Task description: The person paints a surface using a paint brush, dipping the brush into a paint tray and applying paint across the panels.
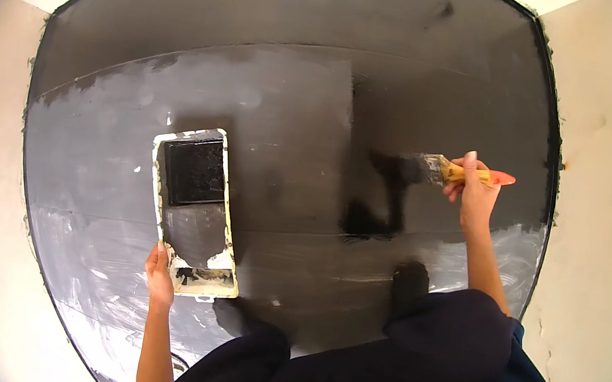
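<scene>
My left hand [159, 278] grips the lower left edge of a white paint tray [198, 231], with the thumb near its rim. Black paint [196, 173] fills the far end of the tray, and smears cover its sloping part and near end. In my right hand [476, 197], fingers wrapped round the handle, is a flat paintbrush [433, 168] with a yellow handle and red tip. Its dark bristles point left, over the grey floor; I cannot tell whether they touch it. Wet black strokes [394, 206] lie just below and left of the bristles.
Dark grey floor [293, 124] spreads around me, shinier and lighter toward the lower left. A black painted border [554, 151] runs along the foot of the pale walls [610, 161]. One dark shoe [411, 280] shows below the wet strokes.
</scene>
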Demonstrator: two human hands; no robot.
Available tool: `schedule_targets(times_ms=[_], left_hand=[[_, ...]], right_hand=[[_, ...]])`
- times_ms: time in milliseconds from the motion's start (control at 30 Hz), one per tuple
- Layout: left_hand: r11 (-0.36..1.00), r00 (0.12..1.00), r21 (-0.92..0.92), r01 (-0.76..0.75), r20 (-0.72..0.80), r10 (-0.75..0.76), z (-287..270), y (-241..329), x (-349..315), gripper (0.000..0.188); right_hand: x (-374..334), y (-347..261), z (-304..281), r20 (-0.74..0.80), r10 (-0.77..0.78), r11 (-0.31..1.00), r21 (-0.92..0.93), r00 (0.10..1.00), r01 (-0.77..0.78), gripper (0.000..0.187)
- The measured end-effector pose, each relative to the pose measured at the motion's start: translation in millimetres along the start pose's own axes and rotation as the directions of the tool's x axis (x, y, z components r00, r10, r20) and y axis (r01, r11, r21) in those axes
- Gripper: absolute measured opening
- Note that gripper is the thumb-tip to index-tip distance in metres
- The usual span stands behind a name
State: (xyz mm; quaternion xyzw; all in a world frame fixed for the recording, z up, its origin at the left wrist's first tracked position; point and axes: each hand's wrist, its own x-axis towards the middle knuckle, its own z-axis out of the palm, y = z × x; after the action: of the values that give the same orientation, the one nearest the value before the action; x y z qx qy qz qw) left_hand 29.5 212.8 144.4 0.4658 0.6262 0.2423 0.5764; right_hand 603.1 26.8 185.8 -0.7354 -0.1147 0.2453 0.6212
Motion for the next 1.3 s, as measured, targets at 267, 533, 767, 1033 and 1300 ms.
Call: schedule_targets(times_ms=[267, 533, 767, 1033, 1300], left_hand=[[0.999, 0.996, 0.028, 0.028, 0.082, -0.030, -9.8, -4.8, -5.9, 0.043], [0.963, 0.971, -0.225, 0.147, 0.221, -0.097, -7.4, -27.0, -11.5, 0.036], [0.978, 0.997, -0.196, 0.077, 0.030, -0.072, 1.0, -26.7, -17.4, 0.037], [0.993, 0.994, 0.118, -0.010, -0.104, 0.022, 9.3, -1.6, -31.5, 0.041], [0.989, 0.989, 0.143, -0.047, -0.132, 0.066, 12.3, 0.3, -53.6, 0.043]], right_hand=[[12.5, -61.3, 23.4, 0.121, 0.220, 0.973, 0.050, 0.968, -0.227, 0.064], [-19.7, -126.5, 131.7, 0.403, 0.349, 0.922, 0.014, 0.846, -0.387, 0.068], [-28.9, -140.9, 162.2, 0.508, 0.280, 0.959, -0.115, 0.815, -0.258, 0.061], [33.8, -87.0, 135.3, 0.463, 0.301, 0.953, -0.171, 0.834, -0.249, 0.054], [150.8, -76.9, 171.3, 0.593, 0.327, 0.869, -0.495, 0.736, 0.013, 0.056]])
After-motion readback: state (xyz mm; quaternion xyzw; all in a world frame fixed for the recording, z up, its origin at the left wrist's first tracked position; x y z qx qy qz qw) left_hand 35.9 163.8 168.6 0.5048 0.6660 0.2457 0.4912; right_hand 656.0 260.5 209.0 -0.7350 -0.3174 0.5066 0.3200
